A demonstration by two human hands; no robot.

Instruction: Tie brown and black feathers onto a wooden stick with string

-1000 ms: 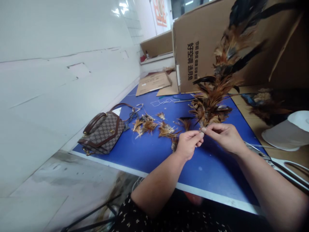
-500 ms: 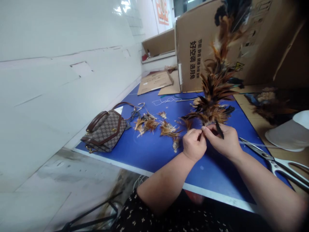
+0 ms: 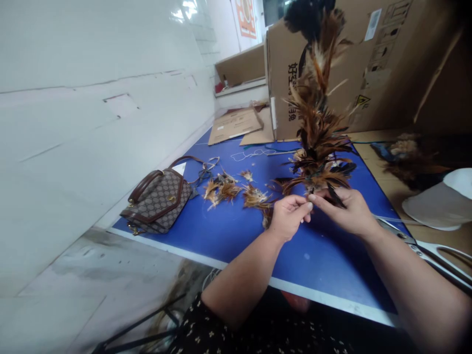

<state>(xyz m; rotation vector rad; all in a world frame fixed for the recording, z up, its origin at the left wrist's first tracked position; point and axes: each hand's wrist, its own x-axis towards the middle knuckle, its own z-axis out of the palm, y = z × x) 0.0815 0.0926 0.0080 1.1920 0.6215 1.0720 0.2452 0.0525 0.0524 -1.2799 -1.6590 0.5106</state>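
The left hand [image 3: 289,216] and the right hand [image 3: 348,211] meet over the middle of the blue tabletop [image 3: 228,236], their fingers pinched together on the lower end of a long strand of brown, orange and black feathers [image 3: 317,123], which rises nearly upright from the fingertips in front of a large brown cardboard box [image 3: 372,64] at the far right. Between the hands and the tabletop's pale near edge lies a bare stretch of blue. To the left of the hands, loose tufts of orange-brown feathers [image 3: 224,189] are scattered, and farther left a brown patterned handbag with a leather handle [image 3: 157,199] sits at the near left corner, close to the edge beside the white wall [image 3: 92,98]. At the near right, steel scissors [image 3: 431,250] lie just beside the right forearm.
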